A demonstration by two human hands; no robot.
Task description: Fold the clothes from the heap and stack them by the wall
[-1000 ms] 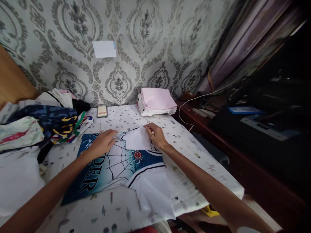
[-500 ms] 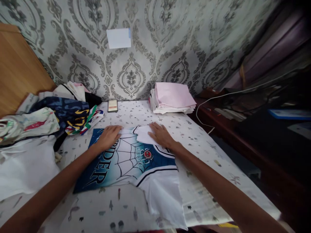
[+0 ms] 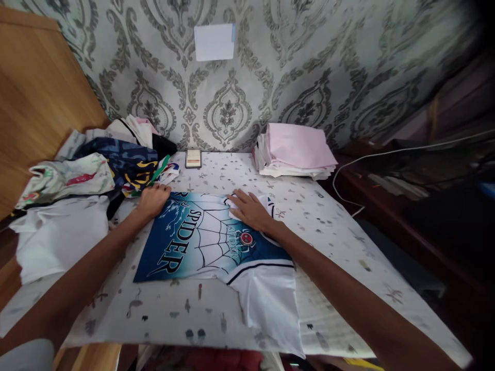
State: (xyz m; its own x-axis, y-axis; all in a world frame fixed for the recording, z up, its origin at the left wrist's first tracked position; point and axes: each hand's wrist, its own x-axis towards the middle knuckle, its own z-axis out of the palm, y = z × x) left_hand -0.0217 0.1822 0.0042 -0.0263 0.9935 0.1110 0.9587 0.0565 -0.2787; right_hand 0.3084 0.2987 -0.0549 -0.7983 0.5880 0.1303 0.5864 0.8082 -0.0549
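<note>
A blue and white shirt [image 3: 216, 237] with "SPIDER" lettering and a web print lies on the patterned white cloth. Its hem points left, and one white sleeve [image 3: 270, 304] spreads toward the front edge. At the shirt's far left corner is my left hand [image 3: 154, 200], its fingers curled closed on the hem. My right hand [image 3: 249, 208] rests flat with fingers spread on the upper part of the shirt, near the far sleeve and collar.
Crumpled clothes [image 3: 116, 165] are heaped at the left beside a wooden panel [image 3: 46, 77]. A folded pink and white stack [image 3: 297, 147] and a small framed card [image 3: 193, 158] stand near the wall. A white cable [image 3: 371, 154] runs at the right.
My left hand has moved left along the shirt to its hem corner and its fingers have closed. My right hand still lies spread, slightly nearer the web print. The view has shifted left.
</note>
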